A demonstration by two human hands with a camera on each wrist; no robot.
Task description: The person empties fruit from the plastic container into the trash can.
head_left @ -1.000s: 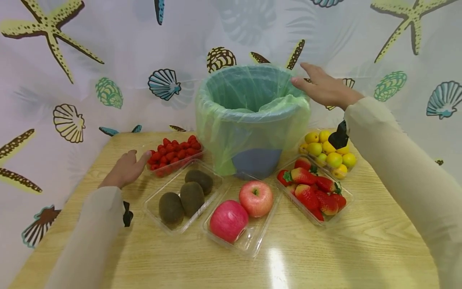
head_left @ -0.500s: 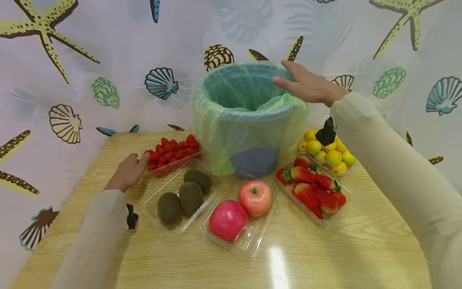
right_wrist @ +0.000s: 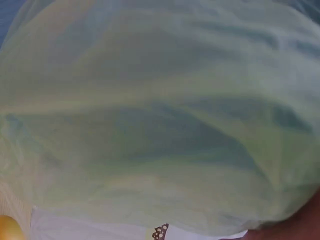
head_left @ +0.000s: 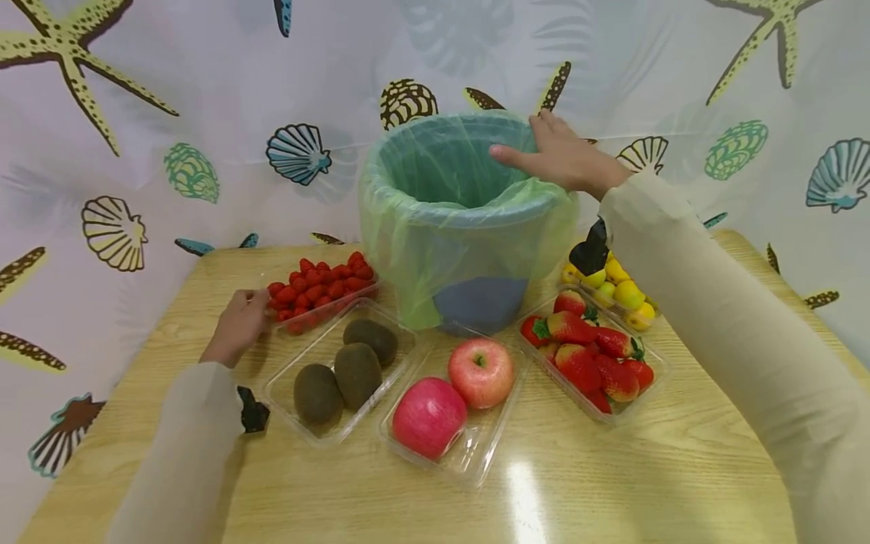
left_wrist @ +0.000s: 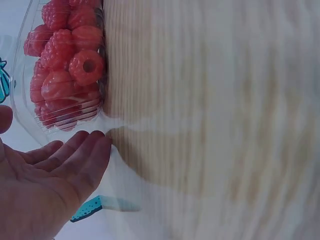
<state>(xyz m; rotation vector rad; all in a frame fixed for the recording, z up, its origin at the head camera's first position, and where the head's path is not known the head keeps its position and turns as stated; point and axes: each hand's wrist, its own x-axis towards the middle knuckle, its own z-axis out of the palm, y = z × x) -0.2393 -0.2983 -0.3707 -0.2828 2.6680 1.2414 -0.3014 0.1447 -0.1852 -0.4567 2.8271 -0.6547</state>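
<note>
My left hand is at the near left end of a clear plastic tray of raspberries. In the left wrist view its fingers lie straight against the tray's end, and the thumb stands apart from them. A blue bucket, lined with a thin green plastic bag, stands upright at the back middle. My right hand rests at the bucket's right rim, thumb over the opening and fingers extended along the outer side. The right wrist view is mostly filled by the bag.
In front of the bucket stand clear trays with kiwis, two apples and strawberries. Yellow fruits in another tray sit partly hidden behind the right sleeve. A shell-patterned curtain hangs behind the wooden table.
My right hand has moved left from beside the bucket onto its rim. My left hand has closed in on the raspberry tray's end. The view has shifted slightly.
</note>
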